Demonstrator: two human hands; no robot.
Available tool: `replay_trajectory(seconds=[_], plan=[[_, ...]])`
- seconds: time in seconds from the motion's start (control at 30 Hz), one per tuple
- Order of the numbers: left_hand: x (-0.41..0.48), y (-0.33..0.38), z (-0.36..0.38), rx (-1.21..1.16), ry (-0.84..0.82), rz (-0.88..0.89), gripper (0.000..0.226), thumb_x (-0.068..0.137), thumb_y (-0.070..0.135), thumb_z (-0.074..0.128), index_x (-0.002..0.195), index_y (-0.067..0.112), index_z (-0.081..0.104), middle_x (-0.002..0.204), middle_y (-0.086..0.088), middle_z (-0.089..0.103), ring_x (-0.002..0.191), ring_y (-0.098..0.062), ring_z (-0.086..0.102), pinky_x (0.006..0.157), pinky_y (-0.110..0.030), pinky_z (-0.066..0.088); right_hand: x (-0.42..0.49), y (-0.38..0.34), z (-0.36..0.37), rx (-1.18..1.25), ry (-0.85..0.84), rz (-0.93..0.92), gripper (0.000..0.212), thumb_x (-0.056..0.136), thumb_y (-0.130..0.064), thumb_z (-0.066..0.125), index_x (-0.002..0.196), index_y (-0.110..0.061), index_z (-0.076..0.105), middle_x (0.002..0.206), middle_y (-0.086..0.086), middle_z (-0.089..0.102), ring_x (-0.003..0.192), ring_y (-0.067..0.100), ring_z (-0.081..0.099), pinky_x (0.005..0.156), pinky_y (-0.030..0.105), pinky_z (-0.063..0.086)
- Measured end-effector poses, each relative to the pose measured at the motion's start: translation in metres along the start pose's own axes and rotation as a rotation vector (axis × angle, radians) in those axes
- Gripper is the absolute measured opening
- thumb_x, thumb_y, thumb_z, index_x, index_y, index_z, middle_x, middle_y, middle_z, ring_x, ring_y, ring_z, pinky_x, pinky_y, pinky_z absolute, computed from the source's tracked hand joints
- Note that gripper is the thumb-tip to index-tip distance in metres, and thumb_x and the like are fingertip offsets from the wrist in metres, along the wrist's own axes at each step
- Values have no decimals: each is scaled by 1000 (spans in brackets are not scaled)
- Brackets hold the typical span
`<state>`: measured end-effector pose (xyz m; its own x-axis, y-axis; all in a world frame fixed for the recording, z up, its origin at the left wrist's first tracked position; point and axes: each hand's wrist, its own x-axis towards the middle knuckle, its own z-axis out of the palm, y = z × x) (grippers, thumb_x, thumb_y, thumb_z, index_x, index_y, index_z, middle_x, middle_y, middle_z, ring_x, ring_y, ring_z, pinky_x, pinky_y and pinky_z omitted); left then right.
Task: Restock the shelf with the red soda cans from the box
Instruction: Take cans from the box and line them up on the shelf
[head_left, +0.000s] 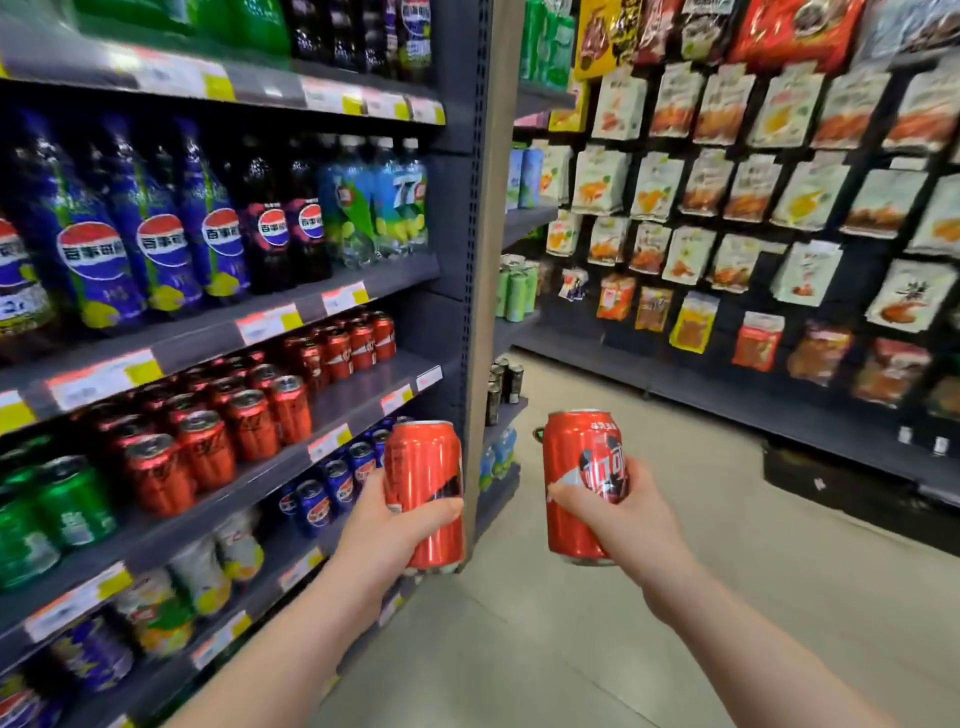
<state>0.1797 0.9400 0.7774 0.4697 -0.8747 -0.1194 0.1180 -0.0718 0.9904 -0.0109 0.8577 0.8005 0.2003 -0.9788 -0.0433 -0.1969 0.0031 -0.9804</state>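
Observation:
I hold two upright red soda cans in front of the shelving. My left hand (387, 525) grips one red can (427, 467) close to the right end of the can shelf (363, 397). My right hand (621, 512) grips the other red can (576, 457) out over the aisle floor. Several red cans (208, 431) stand in rows on that grey shelf, with a second group (345, 345) further back. A bare stretch of the shelf lies at its right end. The box is not in view.
Green cans (52, 512) stand left of the red ones. Blue cans (332, 483) fill the shelf below, cola bottles (156, 228) the shelf above. A grey upright post (485, 260) ends the unit. Snack bags (753, 208) hang on the right wall across the tiled aisle (571, 649).

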Motion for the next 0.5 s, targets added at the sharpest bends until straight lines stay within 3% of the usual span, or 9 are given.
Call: replay_trajectory(seconds=[0.1,0.17,0.27,0.33,0.4,0.5], plan=[[33,1,16,9,22,-11,66,60,21,80,116,24,45,98,-1,62,82,-13,63,46,-16,47,50,0,0,-13,-33,-11,55,69,-23,81,114,-18,49,95,1,62,81,14,63,49,20,47],[62,-3,23,0,66,-29,61,70,18,80,119,26,44,101,0,62,86,-14,64,52,-19,47,87,2,3,-4,-71,-21,50,71,-21,79,111,-19,49,94,0,62,81,14,63,55,24,46],[99,-12,34,-10,174,-72,64,69,20,80,122,27,44,105,-2,64,90,-21,66,57,-27,53,141,9,9,-15,-169,-27,42,75,-19,76,105,-21,48,92,-2,61,80,13,62,54,24,47],[121,-12,44,-18,252,-87,69,64,26,82,121,28,43,107,-2,62,92,-22,65,69,-37,56,176,7,12,-50,-261,-27,41,74,-20,76,102,-25,47,93,-2,62,80,13,63,50,23,48],[141,-13,55,-19,330,-93,68,52,32,78,113,30,46,107,-3,62,92,-23,65,72,-38,55,212,8,15,-78,-336,-34,42,71,-23,79,98,-28,47,96,-2,63,84,15,63,62,30,55],[165,-7,68,-61,447,-88,56,50,32,73,100,30,49,103,-5,65,88,-24,67,62,-31,52,258,3,23,-131,-446,-63,55,56,-39,80,102,-27,52,98,0,66,89,19,65,83,45,55]])
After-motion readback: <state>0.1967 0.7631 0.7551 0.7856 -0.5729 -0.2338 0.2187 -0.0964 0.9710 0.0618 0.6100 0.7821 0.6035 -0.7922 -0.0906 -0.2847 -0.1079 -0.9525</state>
